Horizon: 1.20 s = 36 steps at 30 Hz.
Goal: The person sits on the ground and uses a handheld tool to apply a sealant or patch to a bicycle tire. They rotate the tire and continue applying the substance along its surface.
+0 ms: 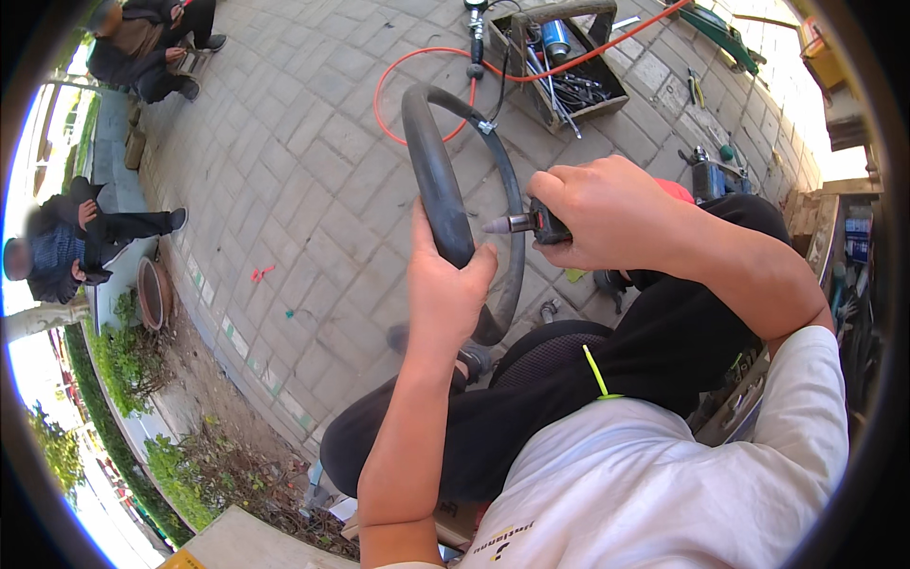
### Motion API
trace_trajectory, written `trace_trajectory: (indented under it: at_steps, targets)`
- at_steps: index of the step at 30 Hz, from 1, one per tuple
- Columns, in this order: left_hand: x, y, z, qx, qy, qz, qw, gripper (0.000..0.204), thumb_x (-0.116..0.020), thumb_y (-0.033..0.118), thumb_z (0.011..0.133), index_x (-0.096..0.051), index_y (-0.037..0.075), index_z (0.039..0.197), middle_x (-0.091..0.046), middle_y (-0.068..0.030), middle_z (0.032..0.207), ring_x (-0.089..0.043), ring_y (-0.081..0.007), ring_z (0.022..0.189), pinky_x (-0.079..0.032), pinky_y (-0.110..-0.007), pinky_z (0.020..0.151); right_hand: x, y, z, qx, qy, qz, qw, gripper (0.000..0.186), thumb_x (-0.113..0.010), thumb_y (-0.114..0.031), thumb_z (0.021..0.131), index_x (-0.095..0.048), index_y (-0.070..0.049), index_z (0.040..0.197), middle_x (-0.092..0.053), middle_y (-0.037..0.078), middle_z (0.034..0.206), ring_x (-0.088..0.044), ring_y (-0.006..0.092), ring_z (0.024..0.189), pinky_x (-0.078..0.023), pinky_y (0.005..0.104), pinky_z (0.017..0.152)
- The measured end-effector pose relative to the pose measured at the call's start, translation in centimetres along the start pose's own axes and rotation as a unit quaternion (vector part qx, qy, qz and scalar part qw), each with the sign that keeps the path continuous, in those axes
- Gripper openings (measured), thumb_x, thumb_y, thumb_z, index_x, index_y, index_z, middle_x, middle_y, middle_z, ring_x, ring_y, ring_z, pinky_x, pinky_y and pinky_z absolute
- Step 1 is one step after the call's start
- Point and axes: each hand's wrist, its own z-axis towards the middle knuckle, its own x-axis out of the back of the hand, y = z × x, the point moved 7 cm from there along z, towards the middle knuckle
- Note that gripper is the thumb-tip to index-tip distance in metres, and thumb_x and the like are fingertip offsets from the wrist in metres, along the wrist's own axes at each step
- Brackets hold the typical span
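Observation:
My left hand is wrapped round a black rubber inner tube, with the thumb along its near side. The tube is puffed up on the left and thinner on the right, where a metal valve stem shows. In my right hand is a black handheld grinder with a metal collar and a pale cone-shaped tip. That tip points left at the tube wall, just above my left thumb; whether it touches, I cannot tell.
An open toolbox with several tools and a blue can stands ahead on the paving. An orange air hose loops beside it, near an inflator gauge. Pliers lie farther right. Two people sit at the left.

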Motion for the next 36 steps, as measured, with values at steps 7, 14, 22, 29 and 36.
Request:
trace_trajectory:
  at_steps: [7,14,22,29,36]
  targets:
    - [-1.7,-0.2,-0.6,0.021,-0.006,0.035,0.999,0.075,-0.068,0.003,0.089,-0.038,0.002,0.157,-0.060,-0.0058,0.104,-0.059,-0.0119,0.086,-0.052,-0.030,0.075,-0.5,-0.4,-0.4,0.008,0.001,-0.008,1.000,0.034,-0.078,-0.026,0.080,-0.058,-0.001,0.091,-0.070,0.018,0.081,-0.073,0.0392,0.072,-0.059,0.0473,0.064]
    - [-2.3,-0.4,-1.2,0.051,-0.025,0.040,0.998,0.075,-0.068,0.004,0.091,-0.036,0.002,0.158,-0.063,-0.0081,0.107,-0.061,-0.0135,0.088,-0.053,-0.031,0.077,-1.1,0.0,-1.5,0.006,-0.001,-0.006,1.000,0.034,-0.078,-0.025,0.079,-0.058,0.000,0.091,-0.070,0.018,0.080,-0.072,0.0395,0.072,-0.059,0.0475,0.064]
    - [-3.2,-0.1,-0.6,0.008,-0.027,0.065,0.997,0.078,-0.068,0.004,0.090,-0.034,0.002,0.160,-0.065,-0.0106,0.107,-0.063,-0.0142,0.084,-0.054,-0.032,0.074,-0.5,0.4,-1.9,-0.007,-0.002,-0.006,1.000,0.035,-0.079,-0.025,0.079,-0.059,0.000,0.093,-0.071,0.019,0.082,-0.073,0.0395,0.075,-0.059,0.0474,0.066]
    - [-3.5,0.0,-0.8,0.038,-0.031,0.042,0.998,0.080,-0.067,0.003,0.089,-0.032,0.003,0.161,-0.066,-0.0110,0.105,-0.063,-0.0146,0.082,-0.054,-0.032,0.073,-0.3,0.8,-1.6,-0.023,-0.022,-0.007,0.999,0.035,-0.079,-0.025,0.079,-0.060,0.000,0.094,-0.072,0.019,0.085,-0.073,0.0398,0.076,-0.059,0.0485,0.068]
    - [-3.7,-0.2,-0.8,0.011,-0.017,0.052,0.998,0.080,-0.066,0.003,0.086,-0.036,0.008,0.160,-0.064,-0.0099,0.105,-0.063,-0.0202,0.090,-0.053,-0.035,0.082,-0.4,0.5,-1.9,-0.016,-0.034,0.000,0.999,0.037,-0.078,-0.027,0.080,-0.058,0.000,0.094,-0.069,0.020,0.085,-0.072,0.0416,0.077,-0.059,0.0506,0.068]
